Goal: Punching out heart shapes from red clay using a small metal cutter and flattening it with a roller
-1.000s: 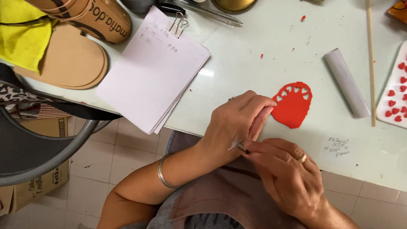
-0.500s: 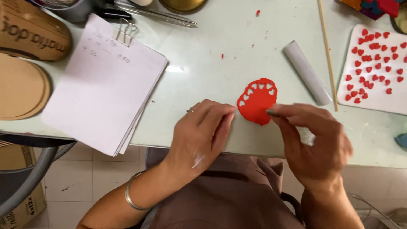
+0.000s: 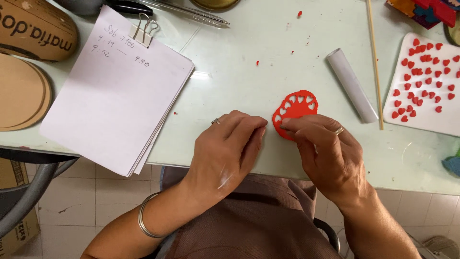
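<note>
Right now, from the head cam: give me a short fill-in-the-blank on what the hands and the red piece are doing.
1. The right hand presses its fingers on the red piece, which has ____-shaped holes along its edge.
2. The left hand rests on the table to the ____ of the red piece.
3. Small red hearts lie on a ____ tray.
4. A binder clip holds the stack of ____.

Missing words: heart; left; white; paper

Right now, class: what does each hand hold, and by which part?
The right hand pinches the red cut-out at its lower edge. The left hand rests on the table, apparently empty.
</note>
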